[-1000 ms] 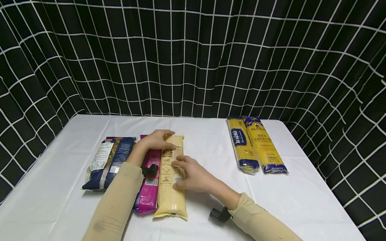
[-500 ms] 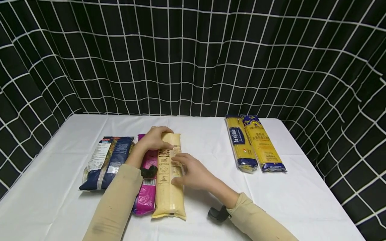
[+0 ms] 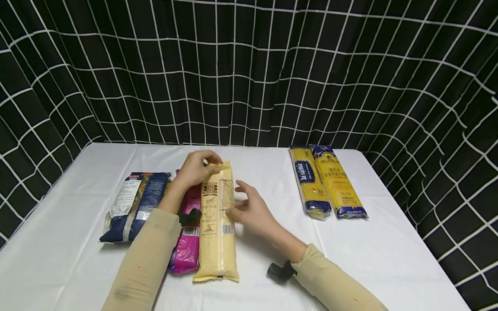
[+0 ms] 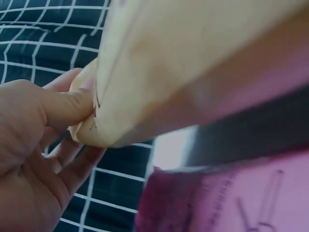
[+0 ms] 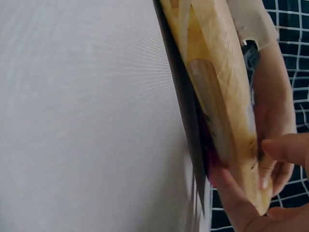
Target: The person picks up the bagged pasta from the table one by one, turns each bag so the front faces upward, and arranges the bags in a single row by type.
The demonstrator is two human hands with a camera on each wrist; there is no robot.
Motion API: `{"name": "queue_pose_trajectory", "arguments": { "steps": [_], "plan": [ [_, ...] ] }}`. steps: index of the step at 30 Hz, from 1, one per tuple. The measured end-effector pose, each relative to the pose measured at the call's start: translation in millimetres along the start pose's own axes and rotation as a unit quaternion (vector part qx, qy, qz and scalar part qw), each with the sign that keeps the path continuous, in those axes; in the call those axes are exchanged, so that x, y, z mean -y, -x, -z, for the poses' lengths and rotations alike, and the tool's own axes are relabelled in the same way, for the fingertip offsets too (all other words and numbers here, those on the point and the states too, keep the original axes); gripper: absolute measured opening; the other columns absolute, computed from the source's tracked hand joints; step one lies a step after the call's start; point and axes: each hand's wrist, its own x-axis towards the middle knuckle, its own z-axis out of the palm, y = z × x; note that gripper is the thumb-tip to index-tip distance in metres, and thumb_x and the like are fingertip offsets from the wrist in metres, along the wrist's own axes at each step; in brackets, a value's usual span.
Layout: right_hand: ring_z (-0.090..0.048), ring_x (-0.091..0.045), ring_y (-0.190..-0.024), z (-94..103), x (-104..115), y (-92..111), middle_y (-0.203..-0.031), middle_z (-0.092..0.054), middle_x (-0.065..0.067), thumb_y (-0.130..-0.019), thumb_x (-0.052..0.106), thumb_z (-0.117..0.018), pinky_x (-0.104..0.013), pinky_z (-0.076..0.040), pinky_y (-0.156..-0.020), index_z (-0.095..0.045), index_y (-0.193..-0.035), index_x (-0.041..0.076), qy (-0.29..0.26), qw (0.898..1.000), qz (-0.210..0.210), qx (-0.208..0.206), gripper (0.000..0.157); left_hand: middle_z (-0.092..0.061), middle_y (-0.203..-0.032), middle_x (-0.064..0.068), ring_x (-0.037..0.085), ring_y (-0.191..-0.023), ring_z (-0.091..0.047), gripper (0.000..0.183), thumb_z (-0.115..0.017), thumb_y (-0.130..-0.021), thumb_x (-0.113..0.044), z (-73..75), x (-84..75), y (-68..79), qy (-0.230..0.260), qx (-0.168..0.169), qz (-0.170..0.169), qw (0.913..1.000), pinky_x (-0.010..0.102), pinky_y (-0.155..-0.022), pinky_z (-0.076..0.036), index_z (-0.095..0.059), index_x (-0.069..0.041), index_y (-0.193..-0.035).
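My left hand point(image 3: 193, 169) pinches the far end of a long cream pasta packet point(image 3: 218, 233) between thumb and fingers. That end is raised off the table, as the left wrist view shows, with the near end lower. My right hand point(image 3: 254, 212) is at the packet's right side, its thumb at the printed face and its other fingers extended beside the edge. In the right wrist view, the thumb and a finger straddle the packet point(image 5: 231, 106). A magenta packet point(image 3: 187, 248) lies just left of it, partly hidden by my left wrist and forearm.
A dark blue pasta bag point(image 3: 136, 207) lies at the left of the white-covered table point(image 3: 272, 172). Two yellow spaghetti packs, one with a dark label point(image 3: 310, 181) and one with purple ends point(image 3: 338, 181), lie side by side at right. A black grid curtain point(image 3: 249, 77) surrounds the table.
The left hand has raised the cream packet's far end. The right hand's fingers have moved off its face to its right side.
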Motion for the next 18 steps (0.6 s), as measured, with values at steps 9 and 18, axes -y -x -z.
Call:
{"name": "queue_pose_trajectory", "arguments": {
  "steps": [9,18],
  "plan": [
    [-0.073,-0.026,-0.096,2.3,4.0,-0.8,-0.147,-0.050,-0.024,-0.092,0.002,-0.070,-0.035,-0.063,-0.074,-0.023,-0.166,0.012,-0.115,0.993,-0.026,0.000,0.089,-0.075,-0.107,0.008,0.026,-0.104,-0.059,0.016,-0.080,-0.090,-0.004,5.5,-22.4,-2.3,0.035,-0.068,-0.035,0.9964,0.042,-0.089,-0.053,-0.079,-0.008,-0.106],
    [-0.067,-0.012,-0.072,13.5,11.4,2.5,-0.133,-0.055,-0.020,-0.087,-0.003,-0.074,-0.022,-0.056,-0.063,-0.035,-0.163,0.012,-0.093,0.994,0.045,-0.030,0.087,-0.070,-0.119,0.009,0.027,-0.120,-0.060,0.022,-0.076,-0.096,-0.011,5.9,-37.6,0.4,0.070,-0.088,-0.026,0.9933,0.044,-0.100,-0.054,-0.076,-0.008,-0.117]
  ]
}}
